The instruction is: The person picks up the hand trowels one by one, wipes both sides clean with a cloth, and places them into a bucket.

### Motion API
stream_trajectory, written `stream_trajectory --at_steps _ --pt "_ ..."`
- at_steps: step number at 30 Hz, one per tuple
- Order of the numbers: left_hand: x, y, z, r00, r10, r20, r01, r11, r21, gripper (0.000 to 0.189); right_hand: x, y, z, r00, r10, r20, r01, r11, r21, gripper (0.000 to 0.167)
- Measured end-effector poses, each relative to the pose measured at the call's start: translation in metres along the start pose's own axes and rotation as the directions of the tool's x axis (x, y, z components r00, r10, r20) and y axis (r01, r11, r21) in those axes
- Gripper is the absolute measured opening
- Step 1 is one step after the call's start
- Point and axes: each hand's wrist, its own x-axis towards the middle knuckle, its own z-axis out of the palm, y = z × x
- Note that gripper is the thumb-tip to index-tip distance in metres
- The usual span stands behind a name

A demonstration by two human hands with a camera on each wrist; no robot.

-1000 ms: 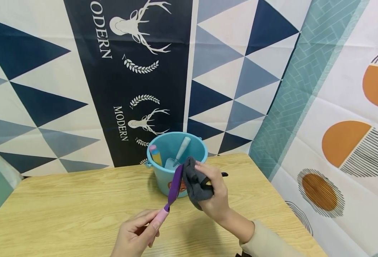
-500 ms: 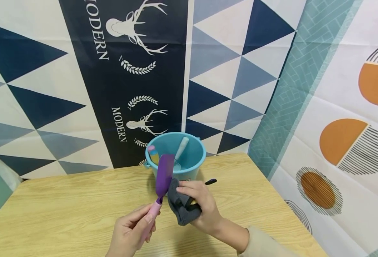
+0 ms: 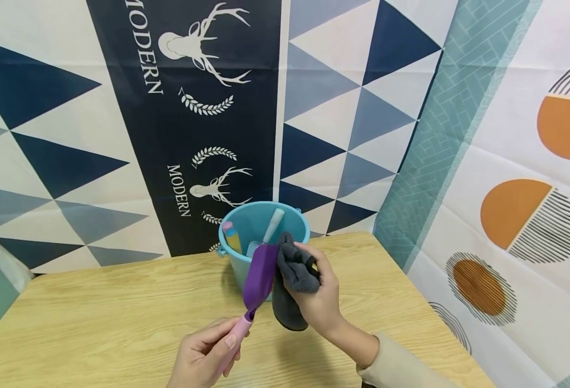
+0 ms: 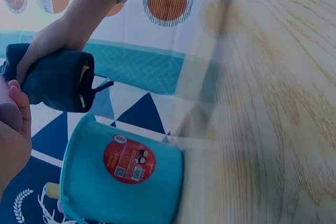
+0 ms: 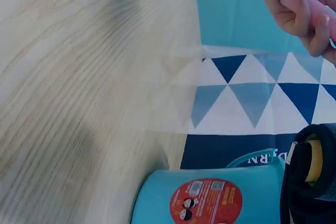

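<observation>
My left hand (image 3: 200,353) grips the pink handle of a toy shovel (image 3: 259,277) with a purple blade, which points up and away. My right hand (image 3: 322,296) holds a bunched dark grey cloth (image 3: 298,272) against or very close to the blade's right edge; contact cannot be made out. A black-edged opening with something yellow inside shows on this cloth bundle (image 5: 320,182) in the right wrist view. Behind both hands stands a light blue bucket (image 3: 241,269), its front partly hidden by the blade and cloth.
Inside the bucket are a light blue scoop-like tool (image 3: 272,226) and a yellow item with a blue and pink top (image 3: 231,234). The wooden table (image 3: 120,318) meets patterned wall coverings (image 3: 324,108) at the back and right. A red label (image 4: 129,159) is on the bucket.
The cloth and right hand dropped down and left along the blade, then rose again. The shovel blade turned its face toward me, swung left and came back right. Both grips stayed.
</observation>
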Motion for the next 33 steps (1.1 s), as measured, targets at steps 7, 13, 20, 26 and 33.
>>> stream_trajectory --at_steps 7,13,20,26,33 --pt "0.007 -0.001 -0.001 0.991 0.125 0.043 -0.121 0.988 -0.096 0.05 -0.011 -0.012 0.009 0.996 -0.03 0.084 0.024 0.997 0.07 0.057" --pt "0.008 0.005 -0.007 0.988 0.152 -0.009 -0.152 0.986 -0.067 0.048 -0.016 -0.017 0.014 0.978 -0.144 0.151 0.125 0.983 0.133 0.054" --pt "0.007 0.004 -0.007 0.991 0.136 -0.005 -0.136 0.989 -0.066 0.047 0.0 -0.019 0.011 0.986 -0.164 0.035 0.159 0.978 0.132 0.043" --pt "0.006 0.003 -0.003 0.999 0.023 -0.039 -0.023 0.999 -0.022 0.039 0.009 -0.019 0.011 0.967 -0.254 0.0 0.252 0.96 0.122 0.041" --pt "0.009 0.002 -0.005 0.998 0.051 -0.044 -0.051 0.999 -0.013 0.037 -0.001 -0.023 0.017 0.9 -0.426 0.089 0.421 0.904 0.069 0.031"
